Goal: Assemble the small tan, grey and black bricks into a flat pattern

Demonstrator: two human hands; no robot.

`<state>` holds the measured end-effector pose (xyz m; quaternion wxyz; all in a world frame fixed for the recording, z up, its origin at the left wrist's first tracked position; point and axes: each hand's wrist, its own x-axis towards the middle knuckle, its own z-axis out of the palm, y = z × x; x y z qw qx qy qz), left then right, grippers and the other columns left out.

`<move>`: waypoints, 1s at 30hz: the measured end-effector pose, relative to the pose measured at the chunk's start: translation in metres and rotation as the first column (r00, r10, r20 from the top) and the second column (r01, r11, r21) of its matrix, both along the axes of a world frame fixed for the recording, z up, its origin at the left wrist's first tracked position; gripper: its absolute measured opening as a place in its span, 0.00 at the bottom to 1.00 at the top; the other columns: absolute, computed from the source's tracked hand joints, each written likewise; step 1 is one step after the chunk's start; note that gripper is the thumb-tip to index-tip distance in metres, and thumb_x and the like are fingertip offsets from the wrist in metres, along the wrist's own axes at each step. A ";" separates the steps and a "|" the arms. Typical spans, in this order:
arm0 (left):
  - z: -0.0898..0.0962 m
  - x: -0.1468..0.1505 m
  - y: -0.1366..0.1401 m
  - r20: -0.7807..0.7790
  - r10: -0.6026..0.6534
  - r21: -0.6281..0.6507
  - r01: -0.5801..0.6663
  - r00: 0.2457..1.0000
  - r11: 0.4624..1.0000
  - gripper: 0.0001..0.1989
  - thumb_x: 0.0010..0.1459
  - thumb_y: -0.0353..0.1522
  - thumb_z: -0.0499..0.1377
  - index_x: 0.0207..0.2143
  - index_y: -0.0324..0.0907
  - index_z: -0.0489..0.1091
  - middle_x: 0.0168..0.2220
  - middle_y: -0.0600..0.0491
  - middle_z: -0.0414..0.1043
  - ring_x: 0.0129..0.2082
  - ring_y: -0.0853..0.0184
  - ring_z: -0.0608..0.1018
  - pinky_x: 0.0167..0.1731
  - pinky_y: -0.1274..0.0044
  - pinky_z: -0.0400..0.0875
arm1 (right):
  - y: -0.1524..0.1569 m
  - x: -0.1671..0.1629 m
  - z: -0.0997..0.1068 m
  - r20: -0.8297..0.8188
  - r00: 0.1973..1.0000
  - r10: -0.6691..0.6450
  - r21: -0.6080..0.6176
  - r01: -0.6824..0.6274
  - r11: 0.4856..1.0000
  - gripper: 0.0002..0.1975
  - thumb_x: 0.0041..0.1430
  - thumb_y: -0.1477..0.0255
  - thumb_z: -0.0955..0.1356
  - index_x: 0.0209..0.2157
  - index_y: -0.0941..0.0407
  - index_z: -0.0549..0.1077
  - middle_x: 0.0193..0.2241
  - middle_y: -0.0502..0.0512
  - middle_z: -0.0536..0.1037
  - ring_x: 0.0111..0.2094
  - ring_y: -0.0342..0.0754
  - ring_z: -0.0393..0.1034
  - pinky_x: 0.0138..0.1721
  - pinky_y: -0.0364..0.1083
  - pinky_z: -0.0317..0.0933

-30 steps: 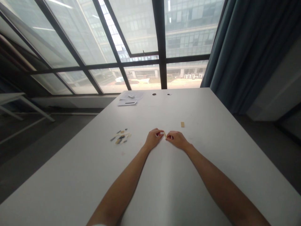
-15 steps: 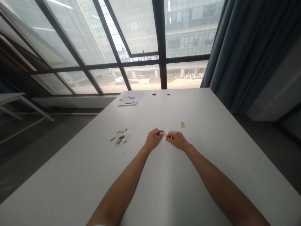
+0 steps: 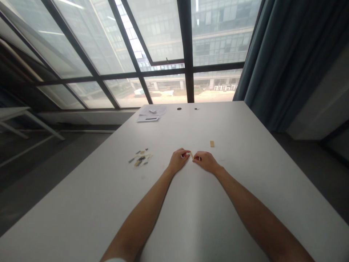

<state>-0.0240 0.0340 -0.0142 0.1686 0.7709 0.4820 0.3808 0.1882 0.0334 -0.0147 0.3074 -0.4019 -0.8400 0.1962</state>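
A small, thin tan strip point(image 3: 191, 155), perhaps a toy building piece, is held slantwise between my two hands near the middle of the table. The index finger and thumb of my left hand point(image 3: 177, 160) close at its upper left end. My right hand point(image 3: 207, 161) pinches the lower right end. Fingertips cover parts of the strip, and its details are too small to make out. Just beyond my right hand lies a tan rectangular plate point(image 3: 212, 144). Left of my left hand, a loose pile of small tan, grey and black pieces point(image 3: 140, 159) is spread on the tabletop.
The white table point(image 3: 174, 211) reaches to the windows. Papers point(image 3: 148, 118) with a small light object on top lie at its far left corner. Two small dark round spots point(image 3: 179, 108) sit near the far edge. A blue curtain point(image 3: 269, 65) hangs at the right.
Hardly anything differs. Both hands stay at the strip in nearly the same pose, and the view has shifted very slightly.
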 end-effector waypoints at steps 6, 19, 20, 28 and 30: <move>0.000 0.001 -0.001 0.008 -0.003 0.001 0.003 1.000 1.000 0.10 0.59 0.28 0.61 0.42 0.42 0.79 0.28 0.56 0.69 0.28 0.71 0.70 0.32 0.79 0.64 | 0.000 0.001 0.000 -0.011 1.000 0.006 0.008 -0.006 1.000 0.05 0.59 0.72 0.72 0.30 0.56 0.76 0.28 0.50 0.77 0.29 0.42 0.66 0.34 0.41 0.54; 0.000 -0.001 -0.001 0.005 -0.030 -0.037 0.031 1.000 0.999 0.12 0.57 0.32 0.65 0.44 0.42 0.79 0.29 0.55 0.71 0.29 0.70 0.71 0.33 0.78 0.65 | -0.001 0.001 0.003 -0.033 0.999 0.006 -0.020 -0.007 1.000 0.03 0.58 0.73 0.73 0.30 0.56 0.77 0.28 0.49 0.77 0.29 0.42 0.66 0.33 0.42 0.55; 0.000 -0.001 0.000 0.007 -0.038 -0.045 0.038 0.999 0.998 0.12 0.56 0.32 0.66 0.44 0.42 0.79 0.30 0.55 0.71 0.29 0.70 0.71 0.33 0.78 0.65 | -0.001 0.001 0.003 -0.037 0.999 0.006 -0.023 -0.007 1.000 0.03 0.58 0.73 0.73 0.30 0.56 0.77 0.28 0.49 0.77 0.29 0.42 0.66 0.33 0.42 0.55; 0.000 0.000 0.000 0.007 -0.044 -0.049 0.044 0.999 0.998 0.15 0.55 0.34 0.67 0.46 0.42 0.79 0.30 0.55 0.71 0.29 0.70 0.70 0.32 0.78 0.65 | -0.001 0.001 0.004 -0.059 0.998 0.012 -0.025 -0.014 1.000 0.03 0.59 0.75 0.72 0.30 0.56 0.78 0.30 0.51 0.79 0.32 0.44 0.69 0.36 0.42 0.57; 0.001 0.000 -0.001 0.004 -0.036 -0.050 0.036 0.999 0.998 0.15 0.55 0.34 0.67 0.46 0.42 0.79 0.29 0.55 0.71 0.29 0.70 0.70 0.32 0.77 0.65 | -0.001 0.001 0.003 -0.067 0.998 0.015 -0.023 -0.016 1.000 0.03 0.60 0.75 0.71 0.31 0.55 0.78 0.30 0.51 0.79 0.32 0.44 0.69 0.36 0.42 0.57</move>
